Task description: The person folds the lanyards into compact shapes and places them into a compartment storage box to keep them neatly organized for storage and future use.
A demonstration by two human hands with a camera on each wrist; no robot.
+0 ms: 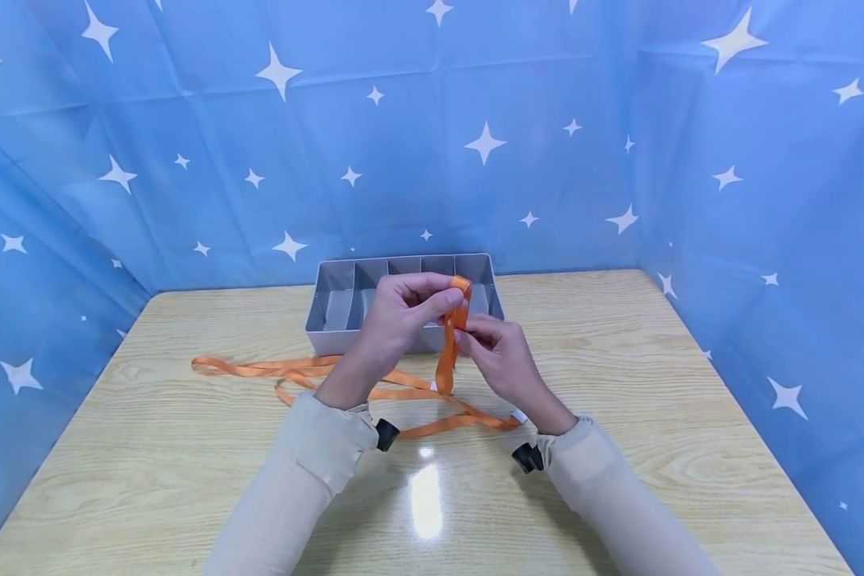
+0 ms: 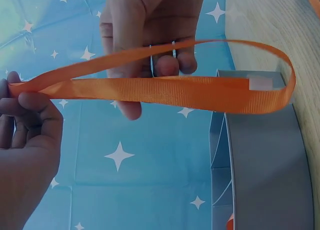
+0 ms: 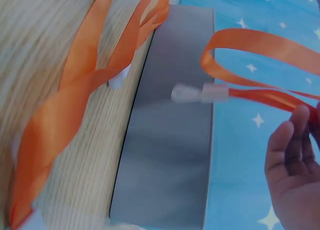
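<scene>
An orange lanyard (image 1: 445,368) hangs folded in a loop in front of the grey box. My left hand (image 1: 406,308) pinches its top fold between thumb and fingers. Just below and to the right, my right hand (image 1: 500,356) holds the strap with its fingertips. In the left wrist view the lanyard (image 2: 190,95) runs flat across, its loop free at one end. The right wrist view shows a pale plastic clip (image 3: 200,93) on the strap's end, slightly blurred. More orange lanyards (image 1: 259,370) lie loosely tangled on the table beneath my hands.
A grey compartment box (image 1: 324,344) stands at the table's far side, partly hidden by my hands. Something orange (image 2: 230,223) shows inside it. White end pieces (image 1: 520,416) sit on the loose lanyards. A blue star-patterned curtain (image 1: 403,160) surrounds the wooden table (image 1: 619,360).
</scene>
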